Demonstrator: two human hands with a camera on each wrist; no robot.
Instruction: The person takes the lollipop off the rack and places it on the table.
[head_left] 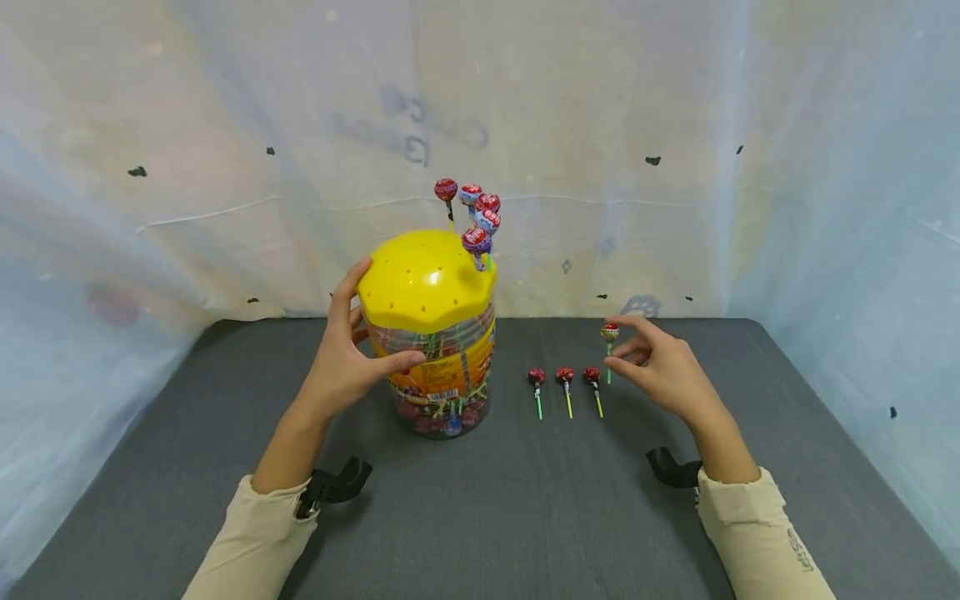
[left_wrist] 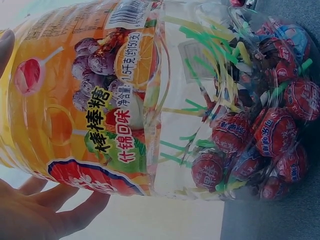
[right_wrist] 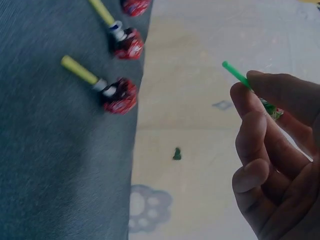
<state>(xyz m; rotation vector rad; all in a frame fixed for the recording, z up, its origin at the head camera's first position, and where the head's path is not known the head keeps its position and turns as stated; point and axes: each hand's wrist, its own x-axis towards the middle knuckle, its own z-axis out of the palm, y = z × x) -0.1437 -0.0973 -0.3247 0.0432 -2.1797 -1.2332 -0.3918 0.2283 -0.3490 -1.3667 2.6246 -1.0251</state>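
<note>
A clear plastic jar (head_left: 442, 375) with a yellow lid (head_left: 423, 287) stands on the table, with lollipops inside. My left hand (head_left: 341, 358) holds it from the left, thumb across the front and fingers round the side. Several wrapped lollipops (head_left: 476, 240) stand upright at the lid's right and back edge. Off to the right, my right hand (head_left: 667, 371) pinches a lollipop (head_left: 610, 332) by its green stick (right_wrist: 234, 73), head up above the table. Three red-wrapped lollipops (head_left: 565, 375) lie in a row between jar and right hand, sticks toward me.
The dark grey table (head_left: 510, 517) reaches back to a pale hanging sheet (head_left: 570, 125), which also encloses both sides. Black straps with brackets (head_left: 341, 483) sit at both wrists.
</note>
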